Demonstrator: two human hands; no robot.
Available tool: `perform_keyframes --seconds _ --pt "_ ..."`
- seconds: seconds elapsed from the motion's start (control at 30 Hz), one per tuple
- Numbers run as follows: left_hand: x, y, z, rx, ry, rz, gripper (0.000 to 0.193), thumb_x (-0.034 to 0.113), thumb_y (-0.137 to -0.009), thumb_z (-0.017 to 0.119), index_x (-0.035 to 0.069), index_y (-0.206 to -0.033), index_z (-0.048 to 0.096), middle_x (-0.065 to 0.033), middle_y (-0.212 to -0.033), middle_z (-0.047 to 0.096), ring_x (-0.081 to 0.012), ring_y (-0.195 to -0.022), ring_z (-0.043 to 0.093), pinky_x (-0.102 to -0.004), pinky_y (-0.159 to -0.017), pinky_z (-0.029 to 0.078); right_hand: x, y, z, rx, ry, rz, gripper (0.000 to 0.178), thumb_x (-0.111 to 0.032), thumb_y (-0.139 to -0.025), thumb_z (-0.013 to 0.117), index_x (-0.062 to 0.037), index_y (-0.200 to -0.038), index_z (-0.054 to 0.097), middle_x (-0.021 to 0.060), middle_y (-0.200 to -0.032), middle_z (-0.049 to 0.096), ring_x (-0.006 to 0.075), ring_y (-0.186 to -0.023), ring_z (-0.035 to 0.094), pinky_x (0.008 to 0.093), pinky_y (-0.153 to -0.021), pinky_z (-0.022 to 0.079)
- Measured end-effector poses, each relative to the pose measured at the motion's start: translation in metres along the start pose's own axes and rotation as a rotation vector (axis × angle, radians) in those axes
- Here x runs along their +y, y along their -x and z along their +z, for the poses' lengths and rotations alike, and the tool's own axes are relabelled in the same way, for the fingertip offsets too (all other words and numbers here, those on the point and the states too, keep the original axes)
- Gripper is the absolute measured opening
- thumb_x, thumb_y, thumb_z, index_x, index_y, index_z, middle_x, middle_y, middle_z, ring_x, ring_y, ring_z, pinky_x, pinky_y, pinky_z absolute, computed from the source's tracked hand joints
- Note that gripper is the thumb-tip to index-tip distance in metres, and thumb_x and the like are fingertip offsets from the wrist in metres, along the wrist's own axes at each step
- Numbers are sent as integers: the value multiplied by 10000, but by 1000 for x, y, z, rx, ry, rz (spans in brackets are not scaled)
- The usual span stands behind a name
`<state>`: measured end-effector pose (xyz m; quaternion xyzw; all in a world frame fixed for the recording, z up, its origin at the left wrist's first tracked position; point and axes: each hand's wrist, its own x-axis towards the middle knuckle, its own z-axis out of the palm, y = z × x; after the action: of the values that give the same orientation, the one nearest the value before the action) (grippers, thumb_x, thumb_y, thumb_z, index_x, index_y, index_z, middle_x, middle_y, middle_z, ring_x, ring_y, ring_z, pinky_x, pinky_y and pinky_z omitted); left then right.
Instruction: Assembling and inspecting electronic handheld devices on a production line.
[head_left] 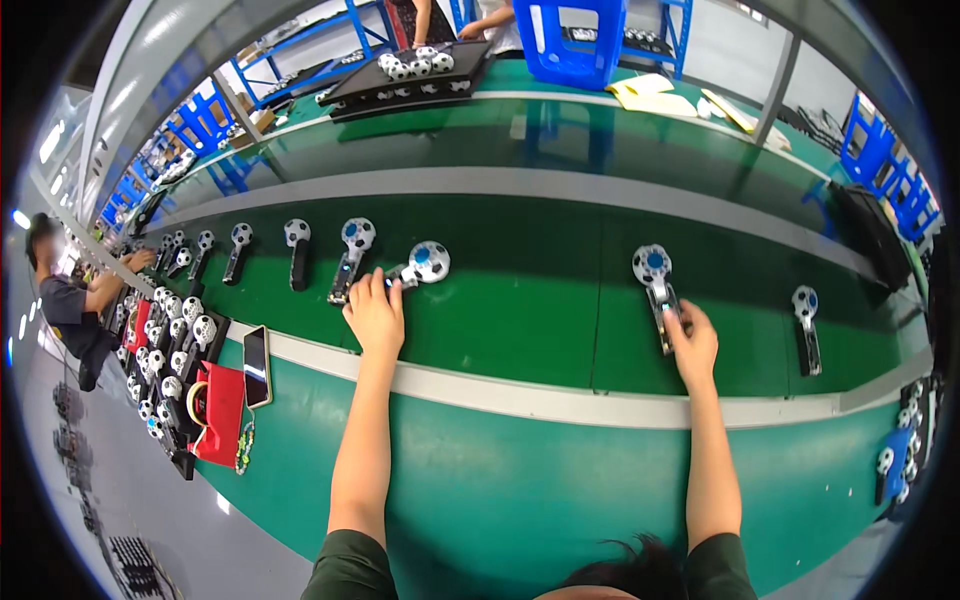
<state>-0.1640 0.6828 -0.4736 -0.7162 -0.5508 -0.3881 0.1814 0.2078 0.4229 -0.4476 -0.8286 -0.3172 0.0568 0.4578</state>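
Green table: left fingers pinched one football-headed wand, right fingers a second wand; both seemed unfinished, further wands left leftward.

Glossy dark-green belt: a spaced row of dark-handled gadgets with round, black-and-white football-patterned heads
Teal-green bench top: a dark-screened phone beside a red box

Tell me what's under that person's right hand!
A gadget with a round, football-patterned head. The head and much of the dark handle show; the right hand hides some of the handle and green surface beneath.
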Motion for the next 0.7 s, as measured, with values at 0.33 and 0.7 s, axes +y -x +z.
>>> perform_keyframes --seconds 0.33,0.7 --pt "47 -11 -42 -709 237 25 495 491 -686 684 10 -774 601 -130 -726 607 -288 -643 598 -366 -594 479 6 8 5 -113 -36 -44 431 -297 -817 629 38 -1083 571 108 -843 629 175 -700 573 256 -640 450" --pt "30 -8 -23 -1010 1728 -691 368 267 -882 556 -7 -1097 436 -121 -778 595 -187 -723 604 -267 -598 483 -99 102 136 -363 -1456 478 274 -180 -868 520 -29 -1088 458 123 -903 594 162 -659 539 256 -569 461"
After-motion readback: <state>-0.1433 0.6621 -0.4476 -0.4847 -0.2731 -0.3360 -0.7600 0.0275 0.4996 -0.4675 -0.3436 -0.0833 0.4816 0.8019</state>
